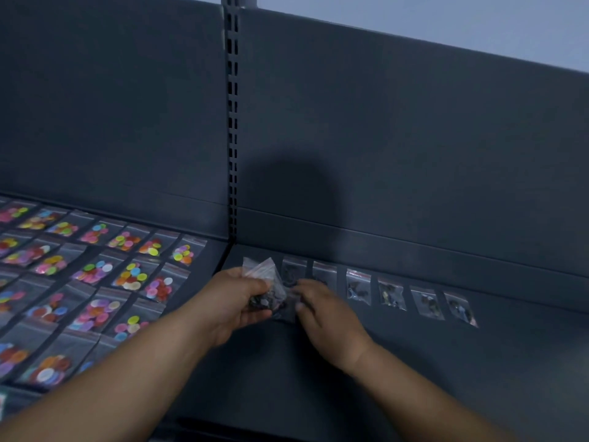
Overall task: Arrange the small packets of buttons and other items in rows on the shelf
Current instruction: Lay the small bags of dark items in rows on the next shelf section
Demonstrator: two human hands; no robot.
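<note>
The left hand (237, 299) is clamped round a bundle of packets (264, 275), fingers and thumb curled over the dark contents. It holds the bundle just above the shelf (446, 362), near the back left corner of the right-hand bay. The right hand (322, 306) meets the bundle's lower edge with bent fingers, but blur hides whether it pinches a packet or only touches one, so I cannot tell. Behind the hands, a row of dark packets (358, 287) runs along the back edge toward the right, each lying flat and just apart from its neighbour. Beyond the slotted upright (232, 122), colourful button packets (134, 275) fill the left bay in rows. The packets look light, thin and limp; the clear film is probably slick, and the loose lumps inside will likely shift to one end. A pinch at the flat sealed top strip, clear of the lumps, should peel one off without dragging its neighbours. Set down flat, it may slide easily.
</note>
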